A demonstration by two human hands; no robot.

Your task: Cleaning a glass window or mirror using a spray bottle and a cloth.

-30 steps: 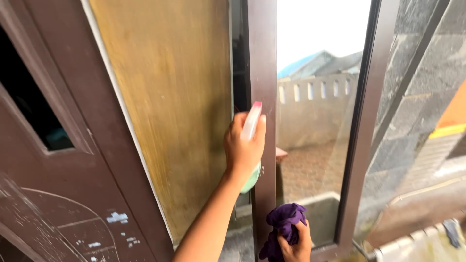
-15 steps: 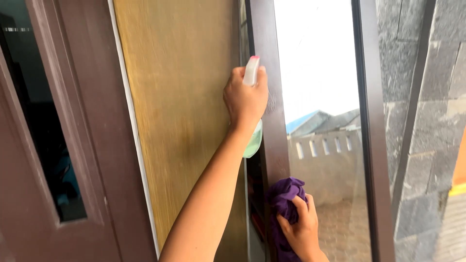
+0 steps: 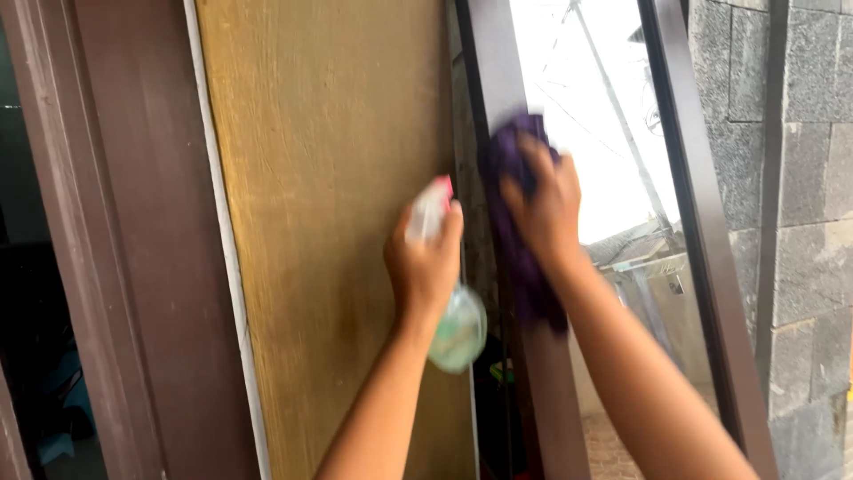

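L hand (image 3: 425, 267) wrapped round a spray bottle (image 3: 449, 307) w/ pink-tipped nozzle up, pale green body below the fist, in front of a tan panel (image 3: 329, 178). R hand (image 3: 544, 209) presses a purple cloth (image 3: 515, 222) against the dark brown frame (image 3: 493, 71) beside the glass pane (image 3: 586, 133); stone wall (image 3: 809, 178) at far right

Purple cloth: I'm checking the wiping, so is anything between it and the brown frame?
Nothing visible does. The right hand presses the purple cloth directly on the brown frame; the spray bottle in the left hand sits beside it.
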